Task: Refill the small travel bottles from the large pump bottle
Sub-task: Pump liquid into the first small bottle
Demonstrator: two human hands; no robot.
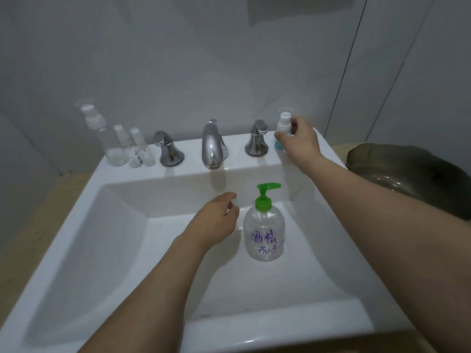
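One white sink (76, 225) is holding the clear pump bottle (263, 233), standing upright in its basin. The left hand (216, 220) is hovering just left of it, fingers loosely curled, gripping nothing. The right hand (299, 138) is pinching a small spray bottle (283, 123) on the far right ledge. Three travel bottles (127, 146) are standing far left.

Large pump bottle (264, 231): clear, green pump, purple handwriting, upright in sink basin (107, 240). Small spray bottle (283, 128): clear cap, blue liquid at bottom, upright on back ledge, right of taps. Three clear bottles, one tall (98, 133), two small (121, 142) (139, 149), upright at ledge's left end.
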